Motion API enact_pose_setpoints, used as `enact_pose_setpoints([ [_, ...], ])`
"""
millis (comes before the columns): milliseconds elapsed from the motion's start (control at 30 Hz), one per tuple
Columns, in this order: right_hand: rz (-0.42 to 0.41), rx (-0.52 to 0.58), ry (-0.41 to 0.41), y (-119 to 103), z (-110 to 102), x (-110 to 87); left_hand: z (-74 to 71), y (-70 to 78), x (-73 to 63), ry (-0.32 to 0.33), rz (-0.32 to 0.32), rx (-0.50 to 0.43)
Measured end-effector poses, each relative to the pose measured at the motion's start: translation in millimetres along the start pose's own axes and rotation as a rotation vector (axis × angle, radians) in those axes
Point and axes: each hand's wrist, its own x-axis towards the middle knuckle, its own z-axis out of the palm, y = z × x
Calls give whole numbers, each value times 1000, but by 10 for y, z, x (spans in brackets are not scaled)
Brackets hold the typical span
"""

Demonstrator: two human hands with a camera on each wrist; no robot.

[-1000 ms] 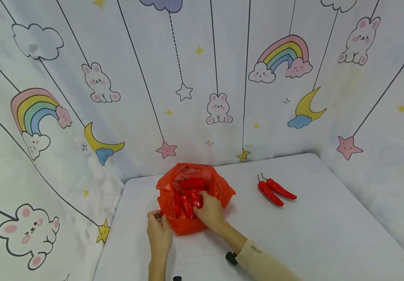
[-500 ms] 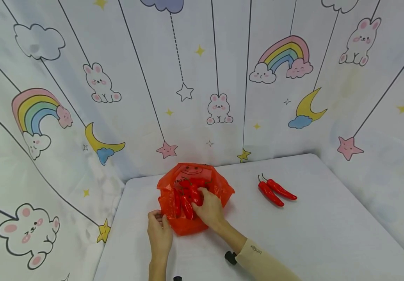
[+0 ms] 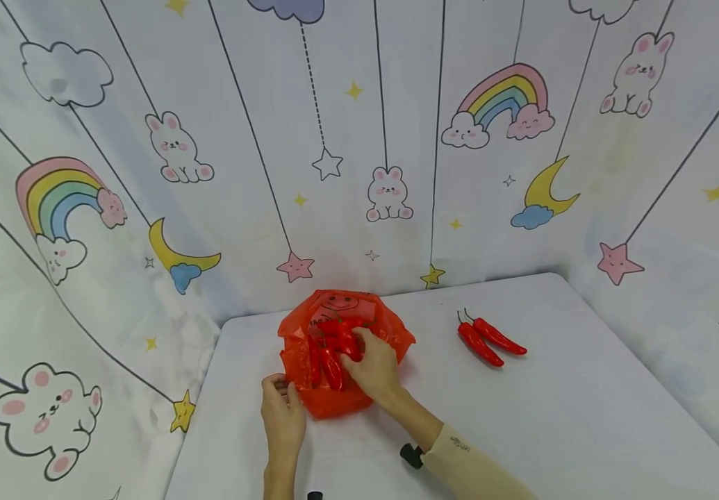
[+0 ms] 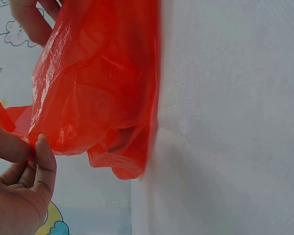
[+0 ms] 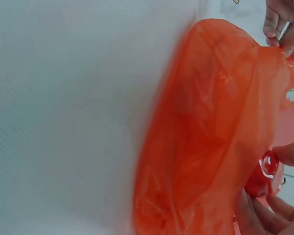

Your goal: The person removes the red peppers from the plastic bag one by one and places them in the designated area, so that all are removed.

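Observation:
A red plastic bag (image 3: 337, 404) with a printed smiling face lies open on the table, several glossy red chili peppers (image 3: 332, 368) inside its mouth. My left hand (image 3: 283, 417) pinches the bag's near-left edge between thumb and finger, plain in the left wrist view, where the bag (image 4: 98, 88) is stretched from the fingertips. Reaching into the mouth, my right hand (image 3: 374, 367) grips one red chili pepper (image 3: 348, 340) by its side. In the right wrist view that pepper (image 5: 262, 178) shows between thumb and fingers. The bag's wall hides the lower peppers.
Two more red chili peppers (image 3: 481, 344) lie side by side on the white table (image 3: 559, 410), right of the bag. Behind stands a patterned cloth wall (image 3: 359, 229). Dark round camera ends (image 3: 410, 456) show beside the wrists.
My right hand has shifted slightly up and back with a chili pepper, whose stem end now stands higher in the bag. My left hand stays at the bag's edge.

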Motion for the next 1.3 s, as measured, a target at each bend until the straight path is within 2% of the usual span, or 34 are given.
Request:
enact_pose_setpoints([
  [300,-31,37,39,-68,-128,22,-9,9,-3,2,18,-1],
  [600,-36,73,66,-109,-245,34,-20,25,-3,-7,10,-3],
  [1100,-57,63,132,-95,-344,83,-7,21,-6,1,16,-5],
  [1300,-41,49,127,-108,-401,82,-7,27,1,1,3,6],
])
